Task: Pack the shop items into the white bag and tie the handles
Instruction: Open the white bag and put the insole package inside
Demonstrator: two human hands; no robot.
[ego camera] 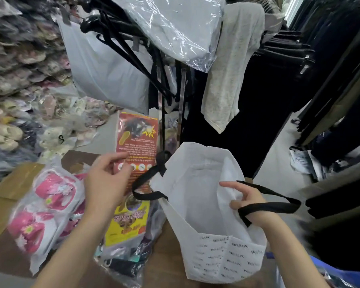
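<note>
The right hand [245, 202] pinches the rim of the white bag [195, 194] on the tabletop [164, 262] — holding its mouth open — while the left hand [106, 179], grip loose (empty, apparently), reaches over the red packet [136, 142].

Even, bright indoor light, glare on clear plastic wrap [175, 32] at top, motion blur at left edge, wide-angle bending at borders
</note>
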